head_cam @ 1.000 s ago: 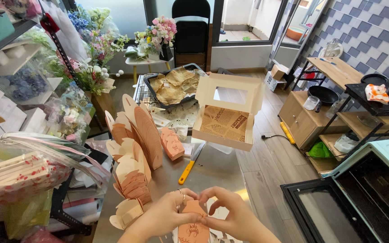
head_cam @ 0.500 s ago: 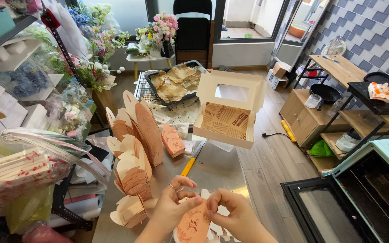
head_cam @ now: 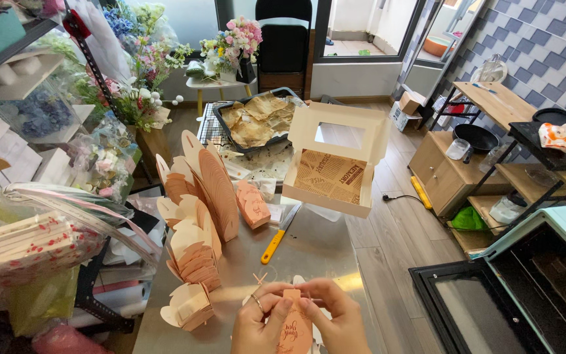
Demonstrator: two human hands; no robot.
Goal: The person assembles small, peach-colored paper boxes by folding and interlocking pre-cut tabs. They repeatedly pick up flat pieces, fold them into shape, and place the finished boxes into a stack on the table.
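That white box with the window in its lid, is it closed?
No, the white box stands open on the table, its windowed lid tipped back and printed paper lining showing inside.

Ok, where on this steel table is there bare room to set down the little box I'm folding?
The widest bare patch of the table lies right of the yellow-handled knife, in front of the open window box. A smaller gap sits between your hands and the knife. The left side is crowded with flat peach boxes; both hands, left hand and right hand, hold the peach box.
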